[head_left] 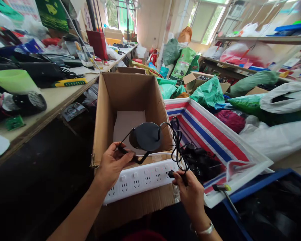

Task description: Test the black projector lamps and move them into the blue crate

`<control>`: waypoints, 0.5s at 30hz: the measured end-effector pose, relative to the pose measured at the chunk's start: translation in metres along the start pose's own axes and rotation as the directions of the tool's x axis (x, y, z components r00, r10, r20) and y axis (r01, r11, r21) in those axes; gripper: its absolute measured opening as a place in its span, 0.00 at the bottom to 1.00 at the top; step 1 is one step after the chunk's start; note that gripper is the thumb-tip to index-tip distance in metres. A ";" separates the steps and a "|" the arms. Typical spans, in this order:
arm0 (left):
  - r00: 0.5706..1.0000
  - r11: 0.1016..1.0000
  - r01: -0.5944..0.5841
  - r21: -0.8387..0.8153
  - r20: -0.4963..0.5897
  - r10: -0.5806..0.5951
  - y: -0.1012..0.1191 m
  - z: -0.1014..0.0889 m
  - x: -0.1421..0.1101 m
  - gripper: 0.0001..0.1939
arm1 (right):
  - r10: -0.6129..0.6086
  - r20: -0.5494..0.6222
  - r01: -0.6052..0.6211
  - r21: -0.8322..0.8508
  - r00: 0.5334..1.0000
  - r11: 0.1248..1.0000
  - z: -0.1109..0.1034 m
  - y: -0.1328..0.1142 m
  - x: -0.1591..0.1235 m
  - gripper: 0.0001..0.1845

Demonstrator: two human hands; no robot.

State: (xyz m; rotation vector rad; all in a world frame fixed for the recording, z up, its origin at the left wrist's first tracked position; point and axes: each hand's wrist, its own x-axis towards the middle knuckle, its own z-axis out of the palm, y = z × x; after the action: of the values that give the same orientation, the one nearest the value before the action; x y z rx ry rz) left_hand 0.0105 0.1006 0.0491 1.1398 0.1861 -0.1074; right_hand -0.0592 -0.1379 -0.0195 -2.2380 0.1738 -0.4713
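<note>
Head view: the left hand (112, 165) grips the thin stem of a matte black dome-shaped corded device (147, 136), held over an open cardboard box (125, 90); the right hand (188, 190) closes on its coiled black cord (177, 147), just above a white power strip (137, 180).

Left hand (112, 165) gripping the stem of a round black corded device (146, 136) above an open cardboard box (125, 90); right hand (188, 194) pinching a small black plug (171, 174) on the looped cable (177, 147), just beside a white power strip (137, 182), with a red, white and blue striped bin (205, 134) to the right.
</note>
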 end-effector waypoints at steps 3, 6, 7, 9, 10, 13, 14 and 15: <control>1.000 0.999 0.002 -0.033 0.024 -0.001 -0.007 0.003 0.005 0.24 | -0.082 -0.006 0.081 -0.099 0.997 0.992 0.005 0.001 -0.002 0.13; 0.998 0.995 0.001 -0.101 0.060 0.005 -0.016 0.006 0.009 0.24 | -0.269 -0.027 0.259 -0.192 0.963 0.947 0.013 0.006 -0.001 0.10; 0.998 0.993 -0.005 -0.121 0.069 0.013 -0.020 0.008 0.011 0.23 | -0.330 -0.039 0.314 -0.219 0.943 0.924 0.015 0.007 -0.001 0.09; 0.996 0.990 -0.016 -0.141 0.080 0.027 -0.028 0.012 0.013 0.23 | -0.414 -0.063 0.385 -0.266 0.908 0.884 0.018 0.012 0.001 0.09; 0.996 0.989 -0.023 -0.143 0.083 0.035 -0.032 0.015 0.014 0.22 | -0.435 -0.066 0.402 -0.280 0.898 0.872 0.019 0.015 0.003 0.10; 0.992 0.986 -0.066 -0.156 0.093 0.081 -0.040 0.025 0.016 0.21 | -0.461 -0.035 0.432 -0.292 0.887 0.853 0.020 0.026 0.006 0.11; 0.990 0.984 -0.087 -0.158 0.096 0.103 -0.041 0.028 0.017 0.20 | -0.469 -0.029 0.442 -0.291 0.883 0.849 0.021 0.030 0.006 0.11; 0.987 0.982 -0.108 -0.156 0.098 0.124 -0.041 0.030 0.018 0.20 | -0.473 -0.035 0.445 -0.284 0.880 0.849 0.023 0.035 0.006 0.12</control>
State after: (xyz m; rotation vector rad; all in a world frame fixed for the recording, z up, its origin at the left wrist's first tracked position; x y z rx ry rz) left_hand 0.0234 0.0560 0.0211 0.9892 0.0305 -0.0496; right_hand -0.0440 -0.1461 -0.0577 -2.5253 -0.2753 -0.8683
